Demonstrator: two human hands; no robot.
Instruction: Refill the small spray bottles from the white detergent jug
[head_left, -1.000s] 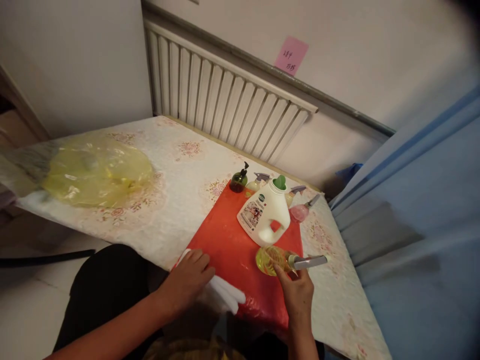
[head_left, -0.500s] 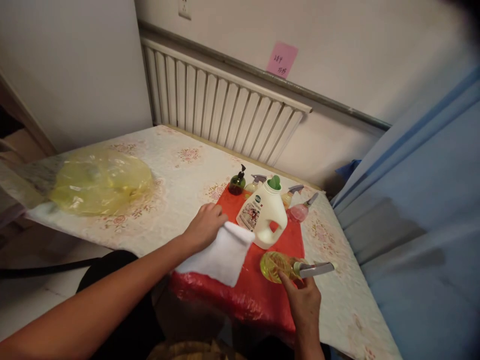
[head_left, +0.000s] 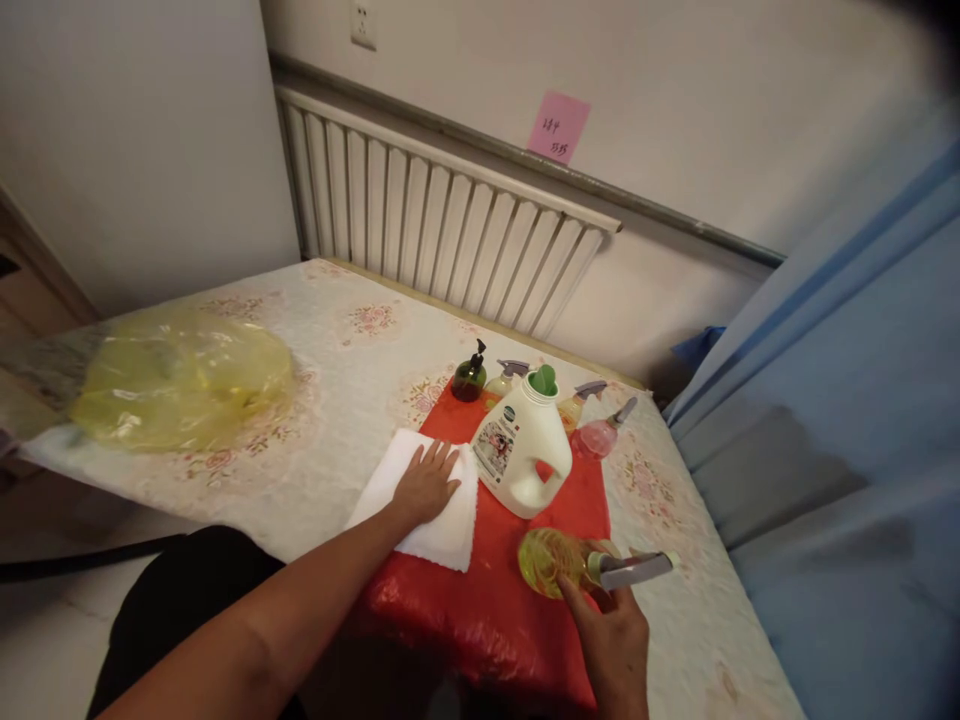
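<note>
My left hand (head_left: 427, 484) lies flat with its fingers spread on a white cloth (head_left: 446, 540). The cloth is spread over the left part of a red plastic sheet (head_left: 510, 620) and the tablecloth beside it. My right hand (head_left: 616, 630) grips a clear spray bottle (head_left: 551, 562) of yellow liquid, tilted on its side with its grey trigger head pointing right. Between the hands and farther back stands a cream detergent jug (head_left: 525, 440) with a green cap. Behind it are a dark green pump bottle (head_left: 469, 380) and a pink spray bottle (head_left: 598, 436).
Two more spray bottles stand partly hidden behind the jug. A yellow plastic bag (head_left: 184, 380) lies on the left of the flowered tablecloth (head_left: 337, 390). A white radiator (head_left: 442, 220) runs along the wall. A blue curtain (head_left: 840, 430) hangs at the right.
My left hand has gone from pinching the raised cloth to lying open on it, and the cloth now rests flat. The spray bottle stays in my right hand.
</note>
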